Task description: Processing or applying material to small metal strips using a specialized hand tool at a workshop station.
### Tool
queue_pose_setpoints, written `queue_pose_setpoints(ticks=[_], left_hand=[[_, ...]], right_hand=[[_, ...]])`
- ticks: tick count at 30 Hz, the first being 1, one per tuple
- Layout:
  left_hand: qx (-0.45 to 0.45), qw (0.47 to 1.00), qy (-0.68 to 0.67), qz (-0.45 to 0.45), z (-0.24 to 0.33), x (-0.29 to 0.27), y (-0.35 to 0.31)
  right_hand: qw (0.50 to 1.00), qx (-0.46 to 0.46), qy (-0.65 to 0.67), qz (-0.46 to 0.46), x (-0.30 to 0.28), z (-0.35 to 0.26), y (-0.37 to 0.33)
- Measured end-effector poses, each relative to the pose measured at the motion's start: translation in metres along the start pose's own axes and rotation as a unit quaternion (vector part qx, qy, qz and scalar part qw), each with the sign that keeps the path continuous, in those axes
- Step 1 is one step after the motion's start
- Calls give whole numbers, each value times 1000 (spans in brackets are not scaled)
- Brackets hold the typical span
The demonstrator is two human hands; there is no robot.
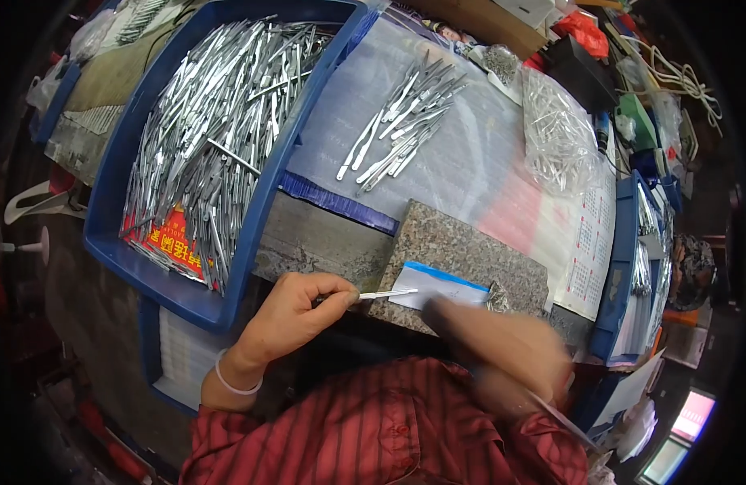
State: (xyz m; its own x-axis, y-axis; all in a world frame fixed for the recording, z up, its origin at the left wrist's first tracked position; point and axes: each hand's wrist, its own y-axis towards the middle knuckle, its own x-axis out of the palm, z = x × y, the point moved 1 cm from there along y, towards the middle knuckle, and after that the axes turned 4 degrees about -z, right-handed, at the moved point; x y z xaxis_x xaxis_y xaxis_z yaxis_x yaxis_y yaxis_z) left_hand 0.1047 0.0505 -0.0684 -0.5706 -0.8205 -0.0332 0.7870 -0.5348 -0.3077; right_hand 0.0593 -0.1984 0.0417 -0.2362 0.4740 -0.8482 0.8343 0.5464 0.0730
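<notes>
My left hand [296, 315] is closed in a pinch on one end of a thin, shiny metal strip [381, 295]. The strip's other end points right, over the edge of a white card with a blue border [441, 284]. That card lies on a speckled stone slab [470, 246]. My right hand [506, 343] is at the slab's near edge, beside the card; motion smears it, so its fingers cannot be made out. By the card's right end sits a small heap of tiny metal parts [499, 297].
A deep blue tray [264, 212] on the left holds many metal strips. More strips [405, 121] lie loosely on the plastic-covered table. Farther right are a clear bag of thin metal pieces [557, 137] and a blue bin [623, 267] with metal parts.
</notes>
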Motion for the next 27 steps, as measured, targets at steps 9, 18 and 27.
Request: queue_pose_setpoints(ticks=[9, 18, 27], left_hand=[[16, 999, 43, 10, 0, -3, -4], [116, 981, 147, 41, 37, 12, -21], [363, 835, 408, 69, 17, 50, 30]], right_hand=[[994, 14, 100, 45, 38, 17, 28], [895, 114, 316, 293, 38, 29, -43], [905, 184, 291, 251, 38, 38, -59]])
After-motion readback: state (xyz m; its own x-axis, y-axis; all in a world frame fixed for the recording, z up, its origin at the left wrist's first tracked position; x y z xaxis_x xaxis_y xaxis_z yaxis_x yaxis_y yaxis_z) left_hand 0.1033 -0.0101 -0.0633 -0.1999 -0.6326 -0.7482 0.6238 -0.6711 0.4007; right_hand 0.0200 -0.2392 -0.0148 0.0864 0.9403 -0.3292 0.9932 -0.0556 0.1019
